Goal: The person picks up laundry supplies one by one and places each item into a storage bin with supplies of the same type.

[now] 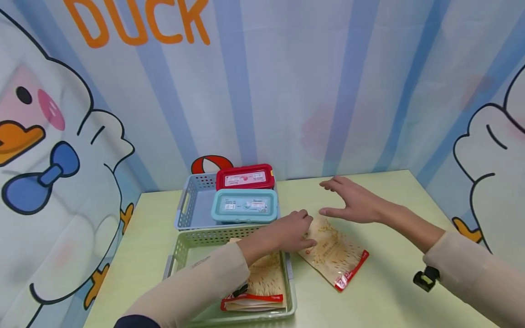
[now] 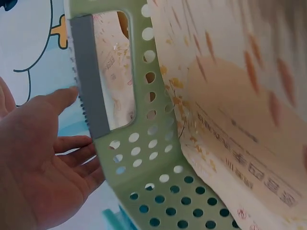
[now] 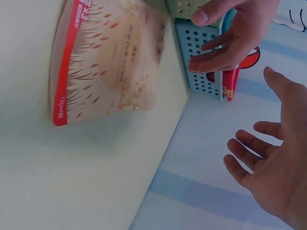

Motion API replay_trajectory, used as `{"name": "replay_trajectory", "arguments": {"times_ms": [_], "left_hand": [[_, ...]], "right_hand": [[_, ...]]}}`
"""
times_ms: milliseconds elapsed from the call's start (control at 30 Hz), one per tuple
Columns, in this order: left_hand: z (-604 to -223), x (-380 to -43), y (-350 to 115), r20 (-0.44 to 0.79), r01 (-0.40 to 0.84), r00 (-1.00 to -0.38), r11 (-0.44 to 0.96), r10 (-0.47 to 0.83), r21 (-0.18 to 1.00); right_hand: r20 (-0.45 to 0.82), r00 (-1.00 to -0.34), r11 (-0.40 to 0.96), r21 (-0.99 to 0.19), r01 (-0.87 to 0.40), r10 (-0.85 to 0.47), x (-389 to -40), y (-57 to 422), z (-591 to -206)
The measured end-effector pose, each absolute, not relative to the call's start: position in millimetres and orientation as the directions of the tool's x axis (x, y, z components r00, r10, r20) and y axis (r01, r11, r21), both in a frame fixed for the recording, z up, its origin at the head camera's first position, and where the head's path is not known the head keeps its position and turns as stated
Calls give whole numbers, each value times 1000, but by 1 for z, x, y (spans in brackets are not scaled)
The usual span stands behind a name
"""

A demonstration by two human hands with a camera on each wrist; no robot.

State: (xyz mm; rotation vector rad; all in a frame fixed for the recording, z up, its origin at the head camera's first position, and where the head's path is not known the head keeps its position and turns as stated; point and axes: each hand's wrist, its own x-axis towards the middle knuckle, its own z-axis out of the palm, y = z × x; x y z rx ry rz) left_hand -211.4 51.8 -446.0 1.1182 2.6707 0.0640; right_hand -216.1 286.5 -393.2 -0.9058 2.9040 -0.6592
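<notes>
A beige packet (image 1: 338, 255) with a red end strip lies on the table, right of a green basket (image 1: 292, 291). My left hand (image 1: 289, 232) hovers between the basket's right edge and the packet's far end, fingers loosely bent around nothing. In the left wrist view, that hand appears beside the basket's grey handle (image 2: 91, 76); contact is unclear. My right hand (image 1: 357, 200) is above the table beyond the packet, fingers spread and holding nothing. Inside the green basket lie similar packets (image 1: 266, 278), partly hidden by my left arm.
Behind the green basket stands a blue basket (image 1: 184, 205). On its right side are a red-lidded box (image 1: 246, 176) and a light-blue-lidded box (image 1: 244, 206). The pale yellow table (image 1: 393, 191) ends at a striped curtain (image 1: 287, 91) printed with ducks.
</notes>
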Motion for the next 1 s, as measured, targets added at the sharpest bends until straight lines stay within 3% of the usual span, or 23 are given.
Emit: {"name": "replay_trajectory", "arguments": {"times_ms": [267,467,1000], "left_hand": [[-459,-211,64,-223,605,-755,786,617,128],[-470,-207,71,-255,581,-786,814,564,7],[-477,-201,77,-256,587,-799,800,545,-128]], "right_hand": [[30,-843,744,-455,-490,-537,-227,297,-425],[-35,-851,742,-510,-436,-524,-229,303,-452],[-165,-847,760,-551,-345,-505,-228,310,-492]]}}
